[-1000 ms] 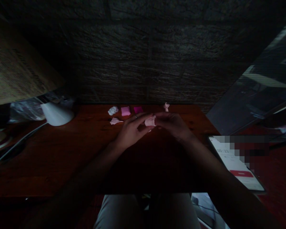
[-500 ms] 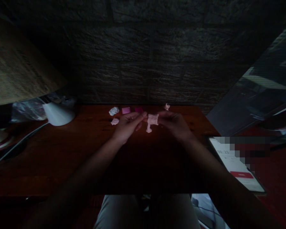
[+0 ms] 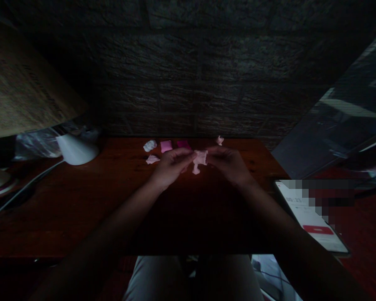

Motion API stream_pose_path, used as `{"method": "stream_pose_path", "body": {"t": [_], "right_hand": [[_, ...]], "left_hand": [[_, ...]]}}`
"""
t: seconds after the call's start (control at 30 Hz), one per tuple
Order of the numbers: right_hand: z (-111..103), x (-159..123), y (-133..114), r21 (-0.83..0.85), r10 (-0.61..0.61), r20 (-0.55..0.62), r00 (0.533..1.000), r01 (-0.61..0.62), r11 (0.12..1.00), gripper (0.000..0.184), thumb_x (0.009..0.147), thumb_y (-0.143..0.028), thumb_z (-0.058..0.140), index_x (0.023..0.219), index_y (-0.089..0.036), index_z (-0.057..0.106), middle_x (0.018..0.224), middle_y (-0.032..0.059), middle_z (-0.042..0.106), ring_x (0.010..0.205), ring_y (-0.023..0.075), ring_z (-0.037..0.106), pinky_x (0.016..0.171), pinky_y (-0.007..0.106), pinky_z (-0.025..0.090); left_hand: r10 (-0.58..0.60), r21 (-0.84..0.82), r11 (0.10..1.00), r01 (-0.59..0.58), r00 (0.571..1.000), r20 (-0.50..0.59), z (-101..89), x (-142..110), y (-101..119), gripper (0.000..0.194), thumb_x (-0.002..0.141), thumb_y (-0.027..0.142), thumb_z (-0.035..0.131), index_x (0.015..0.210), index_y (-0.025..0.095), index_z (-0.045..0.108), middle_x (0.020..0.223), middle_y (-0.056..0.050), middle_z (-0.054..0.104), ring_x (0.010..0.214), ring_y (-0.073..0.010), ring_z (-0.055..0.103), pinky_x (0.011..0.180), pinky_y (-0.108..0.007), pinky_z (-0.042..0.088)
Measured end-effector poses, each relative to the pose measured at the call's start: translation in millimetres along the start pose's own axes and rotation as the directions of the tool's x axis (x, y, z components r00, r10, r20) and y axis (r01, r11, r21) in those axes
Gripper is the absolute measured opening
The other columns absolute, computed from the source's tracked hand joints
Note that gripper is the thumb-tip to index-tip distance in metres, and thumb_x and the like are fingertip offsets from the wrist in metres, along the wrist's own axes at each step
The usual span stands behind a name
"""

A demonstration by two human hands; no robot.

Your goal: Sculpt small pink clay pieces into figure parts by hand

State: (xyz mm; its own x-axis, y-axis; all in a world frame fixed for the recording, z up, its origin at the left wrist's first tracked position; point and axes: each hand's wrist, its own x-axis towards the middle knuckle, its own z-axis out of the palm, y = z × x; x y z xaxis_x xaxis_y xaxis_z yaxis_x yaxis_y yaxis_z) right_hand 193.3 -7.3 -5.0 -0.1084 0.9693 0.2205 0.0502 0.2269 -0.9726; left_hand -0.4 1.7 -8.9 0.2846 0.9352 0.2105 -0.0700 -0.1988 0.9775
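Observation:
Between my two hands is a flattened piece of pale pink modelling clay [image 3: 201,158], with a thin strip hanging from its lower left. My left hand [image 3: 171,167] pinches its left side between thumb and fingers. The fingers of my right hand [image 3: 230,165] are closed at its right edge, and their tips are partly hidden. Behind my left hand lie a pink square block [image 3: 166,146] and a magenta block [image 3: 184,144]. Left of them sit a crumpled white lump [image 3: 150,145] and a flat pale pink scrap [image 3: 152,159]. Another small pink scrap [image 3: 219,140] rests behind my right hand.
All this is on a dark wooden table [image 3: 81,209] against a brick wall [image 3: 194,54]. At the left stands a lamp with a white base [image 3: 77,149], its cable [image 3: 25,188] crossing the table. A lit phone or tablet screen [image 3: 310,219] lies by the right edge.
My left thumb and fingers have shifted slightly right, further onto the clay. My right fingers have moved a little left along its edge. The pieces on the table have stayed put.

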Motion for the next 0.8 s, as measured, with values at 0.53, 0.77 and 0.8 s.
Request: {"method": "stream_pose_path", "body": {"t": [0.53,0.77,0.8], "right_hand": [[7,-4,1,-0.059,-0.211,-0.098,0.973,0.206,0.977,0.021,0.08,-0.042,0.08,0.094,-0.027,0.077,0.097,0.0039,0.08,0.092,0.0236,0.073,0.088,0.042,0.057],[1,-2,4,-0.193,-0.259,-0.017,0.966,0.251,0.949,0.021,0.086,-0.027,0.069,0.106,-0.025,0.076,0.106,0.0055,0.079,0.099,0.0236,0.073,0.096,0.043,0.054],[-1,-2,3,-0.197,-0.265,-0.001,0.964,0.26,0.945,0.023,0.086,-0.026,0.068,0.108,-0.025,0.075,0.107,0.0056,0.079,0.101,0.0237,0.073,0.097,0.043,0.054]], "left_hand": [[0.061,-0.063,0.997,-0.055,0.993,0.101,7.8,-2,-1,0.032,0.077,0.04,0.082,0.098,0.017,0.073,0.095,-0.006,0.079,0.08,-0.0189,0.073,0.067,-0.028,0.059],[0.136,0.036,0.99,-0.135,0.989,-0.056,3.7,0,-4,0.031,0.078,0.033,0.083,0.102,0.017,0.072,0.093,-0.005,0.079,0.078,-0.0171,0.074,0.071,-0.027,0.06],[0.148,0.062,0.988,-0.144,0.987,-0.064,3.5,0,-4,0.032,0.079,0.033,0.082,0.105,0.017,0.072,0.094,-0.006,0.079,0.079,-0.0175,0.075,0.071,-0.027,0.06]]}}
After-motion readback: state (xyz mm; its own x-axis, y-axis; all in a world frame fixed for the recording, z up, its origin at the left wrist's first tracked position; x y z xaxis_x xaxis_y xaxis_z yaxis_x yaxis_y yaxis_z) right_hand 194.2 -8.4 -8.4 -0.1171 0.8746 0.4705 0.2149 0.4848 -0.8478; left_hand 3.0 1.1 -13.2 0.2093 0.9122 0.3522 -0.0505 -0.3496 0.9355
